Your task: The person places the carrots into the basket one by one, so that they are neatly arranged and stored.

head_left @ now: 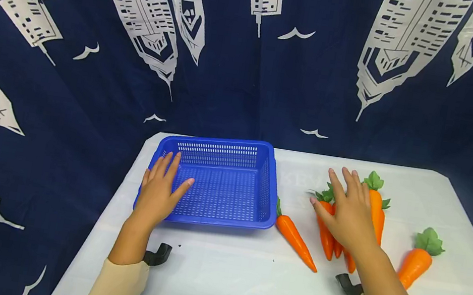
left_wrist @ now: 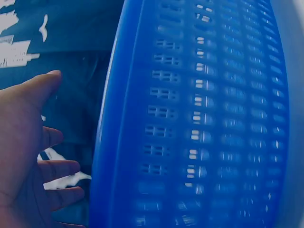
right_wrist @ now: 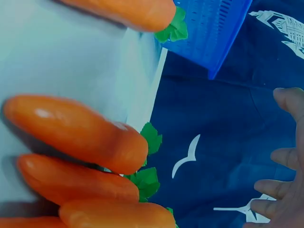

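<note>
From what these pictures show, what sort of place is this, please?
Probably a staged set for recording, not a real kitchen. A navy curtain printed with white skyscrapers hangs behind a table under a white cloth, which holds only a blue perforated plastic basket and glossy, artificial-looking orange carrots with green leaves.

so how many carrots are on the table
At least 5: one beside the basket, three or so bunched under the right hand, one alone far right. The hand may hide more.

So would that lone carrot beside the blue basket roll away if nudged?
Probably in an arc: the carrot tapers to a point, so it should curve, not run straight. Its glossy skin suggests light, stiff, slightly slippery plastic. The leafy top may snag.
</note>
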`<control>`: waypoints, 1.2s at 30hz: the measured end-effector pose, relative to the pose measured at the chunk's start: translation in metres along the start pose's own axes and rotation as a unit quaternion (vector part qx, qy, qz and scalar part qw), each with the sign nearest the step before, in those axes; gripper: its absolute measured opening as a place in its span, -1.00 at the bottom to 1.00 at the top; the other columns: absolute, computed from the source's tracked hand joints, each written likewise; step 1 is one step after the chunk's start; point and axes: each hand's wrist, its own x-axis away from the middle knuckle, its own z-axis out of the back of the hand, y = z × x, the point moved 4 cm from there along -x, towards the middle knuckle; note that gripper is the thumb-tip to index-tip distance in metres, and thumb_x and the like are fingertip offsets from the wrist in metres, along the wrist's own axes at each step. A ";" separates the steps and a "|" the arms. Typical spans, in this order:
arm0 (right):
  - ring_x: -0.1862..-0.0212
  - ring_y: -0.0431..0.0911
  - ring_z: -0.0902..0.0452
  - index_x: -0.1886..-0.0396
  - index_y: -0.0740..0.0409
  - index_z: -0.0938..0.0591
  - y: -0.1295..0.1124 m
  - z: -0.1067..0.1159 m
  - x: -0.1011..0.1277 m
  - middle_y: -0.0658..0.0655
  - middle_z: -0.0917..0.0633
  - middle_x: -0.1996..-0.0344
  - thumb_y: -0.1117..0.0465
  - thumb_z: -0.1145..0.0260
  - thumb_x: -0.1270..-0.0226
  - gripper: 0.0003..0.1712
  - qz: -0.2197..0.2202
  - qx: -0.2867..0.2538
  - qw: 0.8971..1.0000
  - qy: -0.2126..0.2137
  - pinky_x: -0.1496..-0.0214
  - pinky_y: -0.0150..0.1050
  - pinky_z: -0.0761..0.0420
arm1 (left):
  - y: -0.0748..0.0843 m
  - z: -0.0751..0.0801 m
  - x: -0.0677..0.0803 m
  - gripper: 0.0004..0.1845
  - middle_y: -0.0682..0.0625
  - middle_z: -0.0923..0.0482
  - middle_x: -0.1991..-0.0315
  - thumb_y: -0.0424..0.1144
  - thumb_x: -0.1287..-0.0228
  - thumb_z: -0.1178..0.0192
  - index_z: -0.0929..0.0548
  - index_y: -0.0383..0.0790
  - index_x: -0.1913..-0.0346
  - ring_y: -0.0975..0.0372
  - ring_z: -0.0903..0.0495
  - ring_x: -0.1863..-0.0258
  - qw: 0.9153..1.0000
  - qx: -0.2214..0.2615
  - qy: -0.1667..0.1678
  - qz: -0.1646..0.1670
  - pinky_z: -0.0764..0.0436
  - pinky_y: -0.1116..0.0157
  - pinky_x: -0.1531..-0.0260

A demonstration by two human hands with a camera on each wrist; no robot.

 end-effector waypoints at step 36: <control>-0.05 0.12 -0.62 -0.29 0.15 -0.57 -0.019 -0.066 0.051 0.23 -0.61 -0.09 0.14 -0.44 -0.29 -0.42 -0.051 -0.139 0.981 -0.126 -0.11 0.14 -0.65 | -0.076 -0.012 0.048 -0.10 0.05 0.18 -0.68 0.25 -0.47 -0.05 0.03 -0.09 -0.64 -0.07 0.11 -0.65 0.982 0.136 -0.045 0.119 -0.01 -0.23 -0.55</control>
